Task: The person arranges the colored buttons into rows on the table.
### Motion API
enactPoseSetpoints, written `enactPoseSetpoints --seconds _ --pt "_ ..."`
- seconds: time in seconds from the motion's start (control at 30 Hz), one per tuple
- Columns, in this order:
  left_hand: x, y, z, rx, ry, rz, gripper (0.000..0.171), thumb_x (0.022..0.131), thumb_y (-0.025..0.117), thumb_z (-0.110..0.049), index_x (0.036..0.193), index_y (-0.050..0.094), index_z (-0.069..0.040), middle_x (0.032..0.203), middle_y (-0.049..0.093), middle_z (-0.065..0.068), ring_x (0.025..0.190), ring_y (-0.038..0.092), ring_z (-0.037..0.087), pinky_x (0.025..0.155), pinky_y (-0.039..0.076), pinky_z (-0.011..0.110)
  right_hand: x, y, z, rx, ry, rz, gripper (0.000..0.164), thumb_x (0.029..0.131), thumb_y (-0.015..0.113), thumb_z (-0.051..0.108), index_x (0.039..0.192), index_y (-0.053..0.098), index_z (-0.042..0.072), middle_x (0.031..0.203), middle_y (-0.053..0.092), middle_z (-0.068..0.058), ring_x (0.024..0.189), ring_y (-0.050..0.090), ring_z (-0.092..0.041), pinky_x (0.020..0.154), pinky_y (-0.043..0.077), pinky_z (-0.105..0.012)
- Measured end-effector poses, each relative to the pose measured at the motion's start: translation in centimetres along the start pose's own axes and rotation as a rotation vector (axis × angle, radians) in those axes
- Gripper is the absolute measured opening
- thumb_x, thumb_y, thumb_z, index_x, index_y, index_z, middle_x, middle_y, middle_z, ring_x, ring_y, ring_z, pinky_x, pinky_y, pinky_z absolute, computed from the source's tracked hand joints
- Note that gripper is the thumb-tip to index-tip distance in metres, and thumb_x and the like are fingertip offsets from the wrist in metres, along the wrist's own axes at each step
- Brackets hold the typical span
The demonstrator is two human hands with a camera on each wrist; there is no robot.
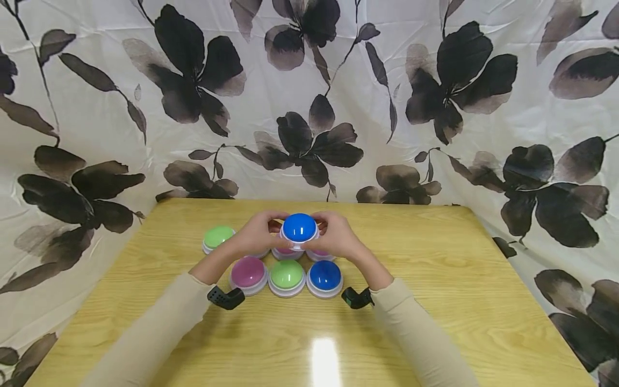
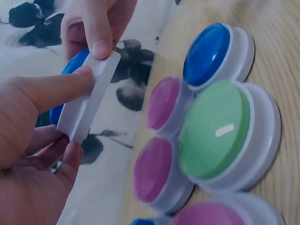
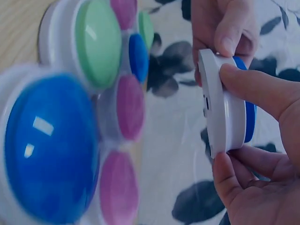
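Both hands hold a domed push button (image 1: pixel 300 227) with a blue top and white base, raised above the other buttons. My left hand (image 1: pixel 261 234) grips its left side, and in the left wrist view the thumb presses on the white rim (image 2: pixel 86 108). On the opposite side my right hand (image 1: pixel 337 235) grips the same button, fingers beneath and thumb on the casing (image 3: pixel 233 110). Below stand a pink button (image 1: pixel 248 272), a green button (image 1: pixel 287 275) and a second blue button (image 1: pixel 325 276) in a front row.
Behind that row, pink buttons (image 3: pixel 130 108) and another blue button (image 3: pixel 138 57) are partly hidden by the hands in the head view. A green button (image 1: pixel 217 236) sits at the left. Wood-grain table (image 1: pixel 425 322) lies underneath; floral cloth (image 1: pixel 377 123) hangs behind.
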State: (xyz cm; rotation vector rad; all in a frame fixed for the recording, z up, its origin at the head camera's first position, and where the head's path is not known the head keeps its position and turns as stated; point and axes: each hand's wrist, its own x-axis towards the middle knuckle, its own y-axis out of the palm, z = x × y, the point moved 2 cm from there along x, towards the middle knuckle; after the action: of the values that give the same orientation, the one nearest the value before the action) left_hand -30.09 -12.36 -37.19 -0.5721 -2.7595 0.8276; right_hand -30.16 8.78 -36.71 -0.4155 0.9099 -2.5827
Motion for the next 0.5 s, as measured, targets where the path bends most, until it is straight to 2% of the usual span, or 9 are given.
enactPoseSetpoints --seconds 0.2,0.5 --pt "-3.3 -2.0 0.9 -0.013 -0.023 -0.044 0.068 0.077 0.083 -0.017 0.135 0.052 0.001 0.128 0.057 0.016 0.109 0.058 0.031 0.094 0.049 0.047 0.6 2.6 2.1 0.006 -0.019 0.01 0.067 0.07 0.089 0.026 0.126 0.06 0.005 0.113 0.061 -0.005 0.097 0.056 -0.022 0.078 0.052 -0.031" --pt "-6.9 -4.7 3.4 0.014 -0.075 -0.105 0.073 0.074 0.086 -0.022 0.134 0.052 0.001 0.13 0.055 0.017 0.109 0.057 0.033 0.095 0.046 0.052 2.3 6.2 5.0 -0.01 -0.089 0.069 0.069 0.067 0.09 0.026 0.124 0.062 0.001 0.11 0.063 -0.007 0.094 0.055 -0.017 0.076 0.05 -0.024"
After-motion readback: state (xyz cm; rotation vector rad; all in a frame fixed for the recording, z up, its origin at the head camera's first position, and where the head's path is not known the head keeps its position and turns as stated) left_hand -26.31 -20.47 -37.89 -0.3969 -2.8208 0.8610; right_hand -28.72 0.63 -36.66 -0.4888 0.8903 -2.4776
